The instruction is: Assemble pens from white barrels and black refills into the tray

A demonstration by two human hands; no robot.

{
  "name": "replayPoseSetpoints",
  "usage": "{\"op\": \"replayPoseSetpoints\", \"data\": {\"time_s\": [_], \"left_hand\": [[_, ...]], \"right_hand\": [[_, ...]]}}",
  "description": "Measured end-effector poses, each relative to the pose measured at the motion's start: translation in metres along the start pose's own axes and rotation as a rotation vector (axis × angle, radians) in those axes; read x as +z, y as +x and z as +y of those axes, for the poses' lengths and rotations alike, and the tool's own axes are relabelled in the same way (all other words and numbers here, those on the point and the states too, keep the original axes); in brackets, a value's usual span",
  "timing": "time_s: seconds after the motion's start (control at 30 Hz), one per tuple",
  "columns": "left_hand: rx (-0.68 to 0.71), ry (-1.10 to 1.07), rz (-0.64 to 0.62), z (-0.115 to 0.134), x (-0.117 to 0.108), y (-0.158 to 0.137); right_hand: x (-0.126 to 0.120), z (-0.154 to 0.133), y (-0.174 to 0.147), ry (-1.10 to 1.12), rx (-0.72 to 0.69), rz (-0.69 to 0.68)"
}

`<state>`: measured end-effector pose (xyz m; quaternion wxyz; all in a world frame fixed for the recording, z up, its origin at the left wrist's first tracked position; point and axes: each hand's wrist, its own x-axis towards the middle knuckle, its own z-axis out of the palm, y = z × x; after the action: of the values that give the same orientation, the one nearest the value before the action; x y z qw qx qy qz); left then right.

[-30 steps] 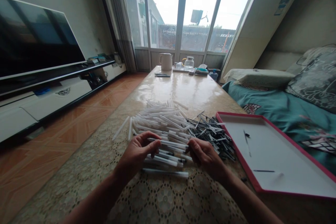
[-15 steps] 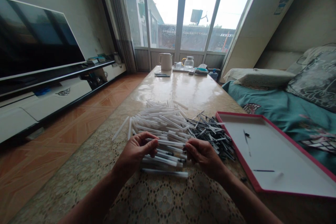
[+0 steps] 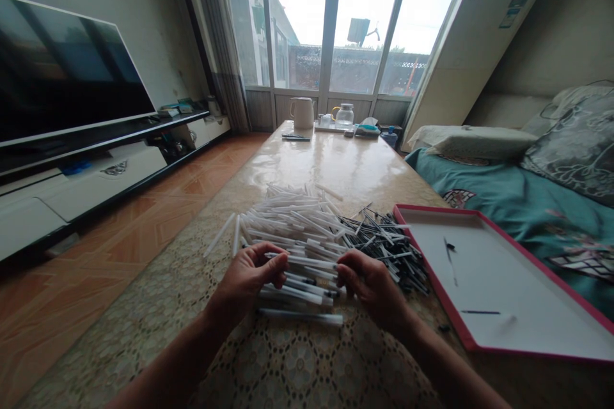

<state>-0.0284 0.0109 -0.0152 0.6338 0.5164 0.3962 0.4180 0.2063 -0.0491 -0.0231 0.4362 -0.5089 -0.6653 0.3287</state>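
Between my hands a translucent white pen barrel (image 3: 311, 263) is held level, with a dark bit at its right end. My left hand (image 3: 259, 266) pinches the barrel near its left end. At the other end, the closed fingers of my right hand (image 3: 362, 275) are on the dark tip. Below and in front of the hands lies a big pile of white pen barrels (image 3: 292, 214), some of them with dark ends. Right of it is a heap of thin black pen refills (image 3: 393, 249). One more barrel (image 3: 302, 317) lies nearest to me, below the hands.
A shallow white tray with a red rim (image 3: 474, 344) stands on the right, with a few thin dark pieces in it. The patterned table (image 3: 307, 364) reaches toward the window, bearing a kettle (image 3: 302, 113) and a glass jug (image 3: 344, 116). A sofa (image 3: 480, 185) flanks the right.
Both hands stay almost in place around the same barrel. The fingers of my right hand have shifted slightly at its right end.
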Motion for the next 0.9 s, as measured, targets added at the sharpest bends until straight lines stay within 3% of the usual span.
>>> {"op": "replayPoseSetpoints", "data": {"time_s": [0.9], "left_hand": [[-0.002, 0.016, 0.039, 0.0008, 0.0018, 0.0012]], "right_hand": [[-0.0006, 0.0017, 0.0012, -0.084, -0.035, -0.014]]}}
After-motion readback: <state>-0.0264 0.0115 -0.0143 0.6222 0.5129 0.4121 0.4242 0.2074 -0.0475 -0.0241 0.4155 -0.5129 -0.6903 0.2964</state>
